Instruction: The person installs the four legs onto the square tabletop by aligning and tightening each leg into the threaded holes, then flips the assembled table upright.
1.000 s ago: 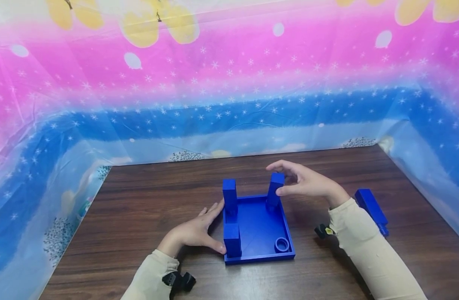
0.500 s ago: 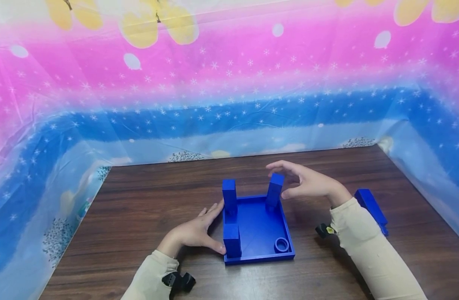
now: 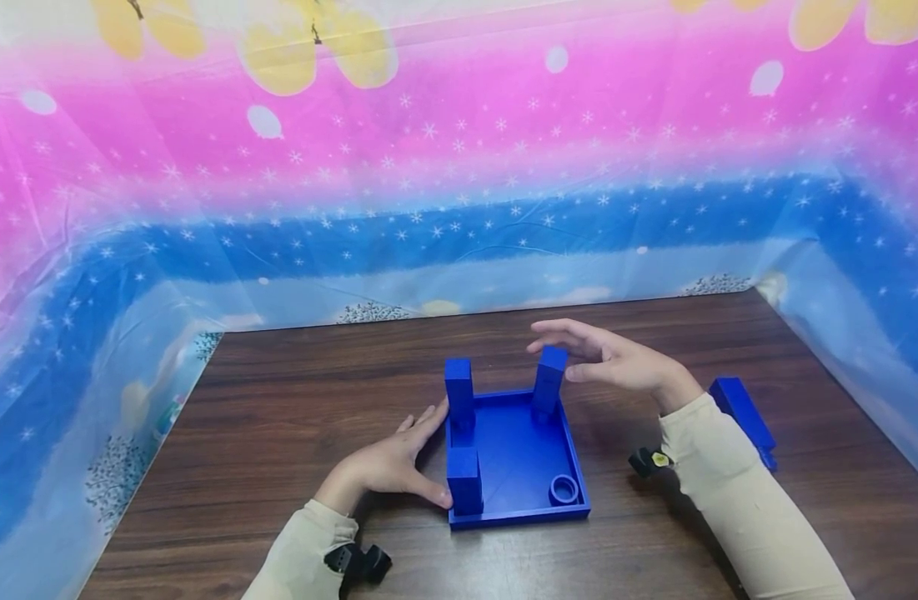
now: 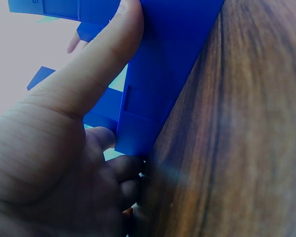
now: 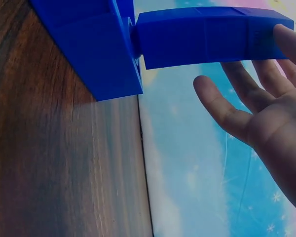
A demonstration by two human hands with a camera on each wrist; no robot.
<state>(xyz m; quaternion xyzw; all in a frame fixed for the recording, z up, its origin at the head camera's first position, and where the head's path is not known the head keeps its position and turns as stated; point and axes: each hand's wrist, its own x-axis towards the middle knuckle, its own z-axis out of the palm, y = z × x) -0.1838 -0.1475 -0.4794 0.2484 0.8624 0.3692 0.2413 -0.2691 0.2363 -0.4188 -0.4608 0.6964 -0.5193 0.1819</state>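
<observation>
A shallow blue tray-like tabletop with a raised rim lies on the wooden table. Three blue square legs stand in its corners: a near-left leg, a far-left leg and a far-right leg, which leans slightly. The near-right corner holds a bare round socket. My left hand rests along the left side, fingers stretched out, thumb at the near-left corner. Around the top of the far-right leg is my right hand, its fingers loosely extended behind and its thumb beside it; contact is unclear.
A loose blue leg with a narrower peg end lies on the dark wooden table, to the right and partly behind the right sleeve. A patterned cloth surrounds the table's back and sides.
My right thumb has come off the far-right leg's front face and risen slightly towards its top. That leg has shifted its lean a little. The left hand and tabletop have stayed put.
</observation>
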